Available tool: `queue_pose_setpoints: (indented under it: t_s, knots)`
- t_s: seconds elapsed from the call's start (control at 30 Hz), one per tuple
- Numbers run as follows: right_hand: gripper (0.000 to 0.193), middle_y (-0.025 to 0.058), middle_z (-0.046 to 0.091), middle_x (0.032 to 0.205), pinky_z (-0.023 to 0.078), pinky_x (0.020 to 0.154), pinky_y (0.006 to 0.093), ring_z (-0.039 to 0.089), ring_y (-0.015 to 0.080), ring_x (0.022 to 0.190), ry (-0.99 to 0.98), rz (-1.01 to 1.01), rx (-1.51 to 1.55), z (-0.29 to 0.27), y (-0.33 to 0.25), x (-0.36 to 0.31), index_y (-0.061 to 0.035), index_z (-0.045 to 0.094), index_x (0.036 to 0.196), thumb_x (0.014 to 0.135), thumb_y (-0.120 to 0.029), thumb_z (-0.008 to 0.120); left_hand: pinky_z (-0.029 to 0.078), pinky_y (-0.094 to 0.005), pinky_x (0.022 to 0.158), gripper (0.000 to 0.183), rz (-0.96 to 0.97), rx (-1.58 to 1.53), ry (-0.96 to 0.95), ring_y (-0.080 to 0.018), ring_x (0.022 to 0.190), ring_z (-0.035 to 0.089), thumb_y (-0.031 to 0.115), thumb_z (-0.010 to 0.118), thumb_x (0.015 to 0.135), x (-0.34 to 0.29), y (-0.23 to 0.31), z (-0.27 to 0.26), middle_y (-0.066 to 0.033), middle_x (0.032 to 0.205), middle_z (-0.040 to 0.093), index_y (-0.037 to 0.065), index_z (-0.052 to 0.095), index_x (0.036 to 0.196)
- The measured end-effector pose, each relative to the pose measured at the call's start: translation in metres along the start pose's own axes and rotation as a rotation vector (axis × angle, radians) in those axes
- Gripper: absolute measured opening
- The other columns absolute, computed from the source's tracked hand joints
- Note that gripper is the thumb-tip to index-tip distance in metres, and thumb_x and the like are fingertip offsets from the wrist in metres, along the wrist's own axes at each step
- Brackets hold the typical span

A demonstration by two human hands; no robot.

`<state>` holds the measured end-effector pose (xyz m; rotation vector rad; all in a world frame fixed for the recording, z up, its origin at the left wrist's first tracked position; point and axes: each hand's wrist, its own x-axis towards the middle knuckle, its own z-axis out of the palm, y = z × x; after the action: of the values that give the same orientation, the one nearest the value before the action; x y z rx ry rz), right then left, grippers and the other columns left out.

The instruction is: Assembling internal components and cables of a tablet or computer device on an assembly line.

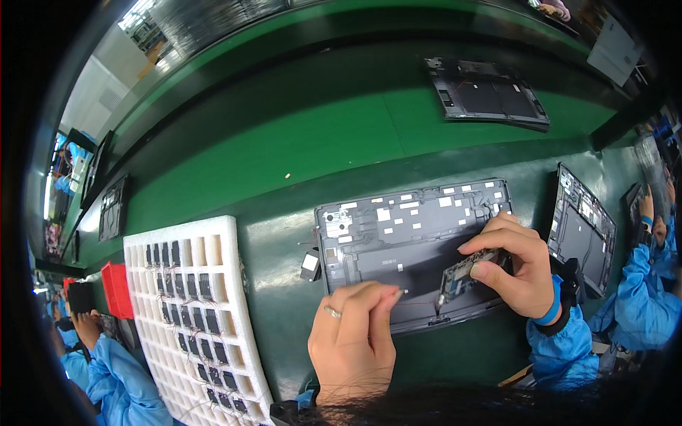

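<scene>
- Your right hand (515, 263) grips the circuit board (458, 278), thumb on its face and fingers behind, holding it tilted over the right half of the laptop casing (369, 266).
- Your left hand (355, 326) is at the near side of the casing, thumb and forefinger pinched on a small pale piece (404, 292) (too small to make out properly).
- A thin reddish wire (419, 304) runs between those fingertips and the near end of the board; leave it some slack, since a sharp tug could well strain it.
- Better to hold the board by its edges than to press your thumb on its parts.
- Steady the board first, then guide the wire with the left fingertips so it doesn't get caught beneath.
- Mind the small black part (310, 264) with a white label, just beside the casing's left edge on the desk (277, 298).
- Watch your left elbow near the white foam tray (231, 245); the black parts (206, 286) in its slots have loose-looking leads that could snag.
</scene>
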<state>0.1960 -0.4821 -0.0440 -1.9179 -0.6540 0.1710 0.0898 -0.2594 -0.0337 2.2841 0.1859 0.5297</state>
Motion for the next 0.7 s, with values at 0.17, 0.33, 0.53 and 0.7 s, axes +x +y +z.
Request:
queue_pose_setpoints:
  t_s: [0.17, 0.33, 0.53, 0.7]
  knots:
    - [0.027, 0.0063, 0.068, 0.082, 0.041, 0.08, 0.0356, 0.056, 0.0206, 0.079, 0.03, 0.04, 0.017, 0.0, 0.004, -0.004, -0.0046, 0.082, 0.111, 0.086, -0.013, 0.085, 0.056, -0.0346, 0.075, 0.019, 0.087, -0.03, -0.004, -0.0217, 0.08, 0.068, 0.005, 0.084, 0.086, -0.016, -0.013, 0.021, -0.0005, 0.095, 0.076, 0.013, 0.076, 0.101]
    - [0.026, 0.0052, 0.066, 0.08, 0.039, 0.081, 0.0362, 0.056, 0.0195, 0.078, 0.047, 0.019, -0.037, 0.003, 0.006, -0.004, -0.005, 0.082, 0.11, 0.087, -0.014, 0.086, 0.056, -0.0343, 0.073, 0.023, 0.055, -0.072, -0.018, -0.0217, 0.077, 0.067, 0.003, 0.086, 0.084, -0.013, 0.002, 0.017, 0.0, 0.093, 0.075, 0.014, 0.077, 0.103]
    - [0.026, 0.0035, 0.066, 0.078, 0.037, 0.081, 0.0358, 0.055, 0.0186, 0.076, 0.037, -0.003, -0.07, 0.003, 0.007, -0.004, -0.0055, 0.082, 0.11, 0.087, -0.016, 0.086, 0.055, -0.0343, 0.072, 0.023, 0.024, -0.035, -0.01, -0.0224, 0.075, 0.065, 0.0, 0.085, 0.085, -0.015, 0.003, 0.021, 0.0, 0.091, 0.074, 0.013, 0.077, 0.103]
    - [0.027, 0.0028, 0.065, 0.075, 0.036, 0.079, 0.0352, 0.054, 0.0183, 0.074, 0.058, -0.016, -0.108, 0.008, 0.007, -0.004, -0.0055, 0.082, 0.109, 0.086, -0.017, 0.088, 0.055, -0.0356, 0.071, 0.022, 0.017, -0.007, -0.051, -0.0231, 0.075, 0.064, 0.0, 0.084, 0.085, -0.013, 0.003, 0.019, -0.0007, 0.092, 0.072, 0.012, 0.076, 0.103]
